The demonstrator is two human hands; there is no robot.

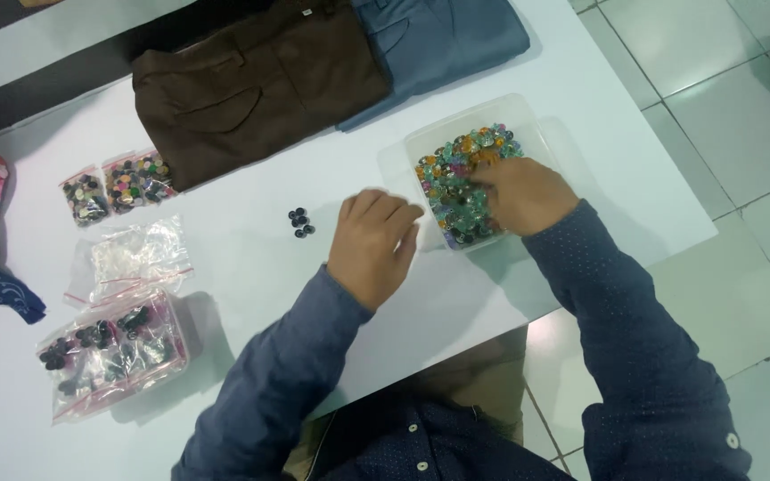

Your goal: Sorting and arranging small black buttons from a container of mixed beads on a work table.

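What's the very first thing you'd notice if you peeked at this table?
The clear plastic tub heaped with shiny, colourful buttons at the table's right side, with the right hand digging into it. Beside it the left hand rests on the white table near a tiny cluster of dark buttons. At the far edge lie folded brown trousers and blue-grey trousers.

A white table [251,267] is seen from above, set at an angle across the view, its right-hand corner projecting over the floor [741,116]. The floor is laid with large pale square tiles divided by thin dark grout lines. Even, soft lighting is noted, with faint shadows cast on the tabletop. A dark strip [55,76] is observed beyond the table's far edge.
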